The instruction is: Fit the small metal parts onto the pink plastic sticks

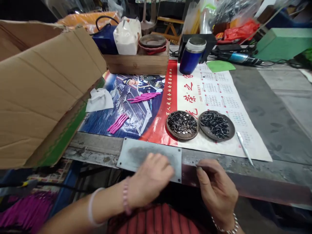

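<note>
My left hand (154, 172) is closed over the grey metal plate (126, 152) at the table's front edge, knuckles up. Its fingertips are turned away and slightly blurred, so whatever they hold is hidden. Just right of the plate, my right hand (218, 190) has its fingers curled, thumb and forefinger close together; anything between them is too small to make out. Beyond the hands sit a round dish of small dark parts and washers (182, 125) and a second dish of dark pins or screws (216, 126). A thin white pen-like tool (244, 148) lies to the right.
Two bunches of pink strips (118, 123) lie on a calendar poster (156, 130). A large cardboard box (48, 84) stands at left, a white cloth (99, 100) beside it. Behind are a blue tumbler (191, 58) and wooden box (136, 64). More purple strips (26, 209) lie lower left.
</note>
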